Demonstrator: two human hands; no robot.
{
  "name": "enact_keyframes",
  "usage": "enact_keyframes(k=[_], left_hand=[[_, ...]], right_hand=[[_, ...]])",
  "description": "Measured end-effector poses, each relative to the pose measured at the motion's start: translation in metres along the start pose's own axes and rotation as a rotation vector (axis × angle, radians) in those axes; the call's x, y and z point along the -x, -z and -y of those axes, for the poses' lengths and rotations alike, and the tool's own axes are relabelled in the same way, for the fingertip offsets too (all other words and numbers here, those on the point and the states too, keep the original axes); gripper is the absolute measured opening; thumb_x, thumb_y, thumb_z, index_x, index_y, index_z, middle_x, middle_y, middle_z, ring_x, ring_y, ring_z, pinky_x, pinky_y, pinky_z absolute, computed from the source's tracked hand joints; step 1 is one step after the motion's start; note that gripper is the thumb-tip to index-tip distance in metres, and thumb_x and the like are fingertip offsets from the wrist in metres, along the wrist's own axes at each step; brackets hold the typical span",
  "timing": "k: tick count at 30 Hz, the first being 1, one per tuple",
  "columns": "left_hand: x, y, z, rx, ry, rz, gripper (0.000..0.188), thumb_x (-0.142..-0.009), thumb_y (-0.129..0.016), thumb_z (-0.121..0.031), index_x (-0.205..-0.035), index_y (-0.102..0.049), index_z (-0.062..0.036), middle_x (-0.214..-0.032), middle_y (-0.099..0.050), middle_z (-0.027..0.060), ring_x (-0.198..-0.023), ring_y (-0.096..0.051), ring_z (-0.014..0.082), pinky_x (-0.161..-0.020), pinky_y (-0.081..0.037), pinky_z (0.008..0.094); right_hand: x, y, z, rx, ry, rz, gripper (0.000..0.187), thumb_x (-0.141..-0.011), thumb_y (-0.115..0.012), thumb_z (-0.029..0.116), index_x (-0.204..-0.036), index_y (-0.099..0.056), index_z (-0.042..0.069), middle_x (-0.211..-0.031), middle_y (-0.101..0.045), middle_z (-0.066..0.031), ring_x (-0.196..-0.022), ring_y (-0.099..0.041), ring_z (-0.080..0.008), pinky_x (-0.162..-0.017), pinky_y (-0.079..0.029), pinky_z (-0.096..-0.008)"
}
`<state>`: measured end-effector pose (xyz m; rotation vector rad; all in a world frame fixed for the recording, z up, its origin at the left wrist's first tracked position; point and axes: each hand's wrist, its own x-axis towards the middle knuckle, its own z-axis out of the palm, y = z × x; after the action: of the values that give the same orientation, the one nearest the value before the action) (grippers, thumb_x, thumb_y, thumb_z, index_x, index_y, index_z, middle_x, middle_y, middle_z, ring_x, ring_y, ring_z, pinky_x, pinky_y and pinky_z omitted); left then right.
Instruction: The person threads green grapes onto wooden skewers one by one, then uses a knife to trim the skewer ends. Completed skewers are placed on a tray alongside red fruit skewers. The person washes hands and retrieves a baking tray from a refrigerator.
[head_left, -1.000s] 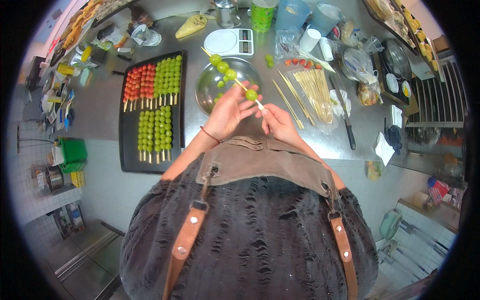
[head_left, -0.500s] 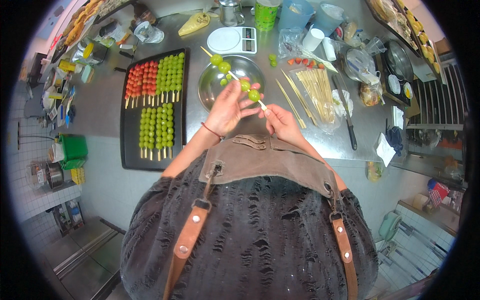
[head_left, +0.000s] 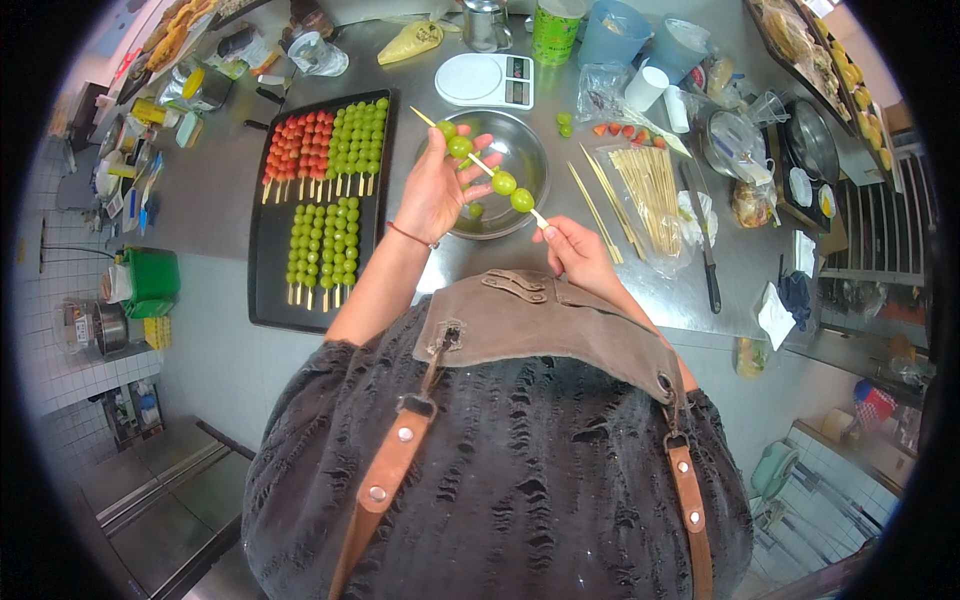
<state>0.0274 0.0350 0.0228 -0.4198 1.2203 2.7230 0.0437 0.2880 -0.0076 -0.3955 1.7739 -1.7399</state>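
A skewer of green grapes [head_left: 503,183] slants over the steel bowl [head_left: 533,150], with two grapes near its pointed tip, two lower down and a stretch of stick between the pairs. My left hand [head_left: 430,190] is at the upper pair, its thumb on one side and the fingers partly spread behind. At the flat lower end, my right hand [head_left: 580,255] pinches the stick between thumb and fingers. Loose grapes [head_left: 475,211] lie in the bowl below. On the left, a black tray [head_left: 272,280] bears rows of finished green grape skewers [head_left: 355,145] and red fruit skewers [head_left: 297,145].
Bare bamboo skewers [head_left: 645,195] lie in plastic right of the bowl, beside a long knife [head_left: 708,260]. Behind the bowl stands a white kitchen scale [head_left: 475,80]. Cut strawberries [head_left: 628,132] and a few grapes [head_left: 564,124] rest farther back, near blue containers [head_left: 612,35].
My left hand has shifted from the lower grapes up along the skewer to the upper pair. My right hand keeps its pinch on the flat end. The whole view has swung slightly.
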Motion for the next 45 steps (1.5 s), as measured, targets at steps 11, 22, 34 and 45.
enact_keyframes(k=[11, 22, 34, 45], left_hand=[[0.007, -0.012, 0.029, -0.057, 0.018, 0.064, 0.043, -0.106, -0.039, -0.043, -0.127, -0.049, -0.0063, -0.131, -0.058, 0.0136, -0.119, -0.061, 0.0279, -0.088, -0.059, 0.0432], [-0.004, 0.009, -0.01, -0.013, -0.054, -0.013, 0.047, -0.106, -0.03, -0.05, -0.127, -0.045, -0.0111, -0.136, -0.055, 0.0159, -0.118, -0.061, 0.031, -0.086, -0.057, 0.0473], [-0.02, 0.053, 0.005, -0.287, -0.075, -0.074, 0.078, -0.102, -0.028, -0.061, -0.156, -0.018, -0.0061, -0.157, -0.029, 0.0232, -0.141, -0.036, 0.0379, -0.113, -0.038, 0.0516], [-0.068, 0.14, 0.064, -1.909, -0.421, -0.041, 0.026, -0.089, -0.063, -0.017, -0.113, -0.068, -0.0085, -0.113, -0.066, 0.0173, -0.107, -0.061, 0.0364, -0.093, -0.049, 0.044]], right_hand=[[-0.001, 0.0, 0.0, 0.022, -0.011, -0.015, 0.024, -0.107, -0.047, 0.024, -0.105, -0.062, 0.005, -0.059, -0.047, 0.0036, -0.053, -0.043, -0.0048, -0.05, -0.035, -0.0214], [0.002, 0.0, -0.001, -0.006, 0.007, -0.026, 0.023, -0.106, -0.049, 0.023, -0.101, -0.062, 0.005, -0.057, -0.044, 0.004, -0.05, -0.039, -0.0048, -0.048, -0.033, -0.0233], [0.004, 0.006, -0.012, -0.154, -0.084, -0.097, 0.026, -0.106, -0.047, 0.026, -0.103, -0.063, 0.006, -0.057, -0.049, 0.0026, -0.051, -0.04, -0.005, -0.05, -0.032, -0.0217], [0.011, 0.027, -0.033, -0.276, -0.167, -0.263, 0.023, -0.106, -0.047, 0.026, -0.107, -0.063, 0.009, -0.06, -0.051, 0.0023, -0.053, -0.042, -0.0048, -0.05, -0.03, -0.0212]])
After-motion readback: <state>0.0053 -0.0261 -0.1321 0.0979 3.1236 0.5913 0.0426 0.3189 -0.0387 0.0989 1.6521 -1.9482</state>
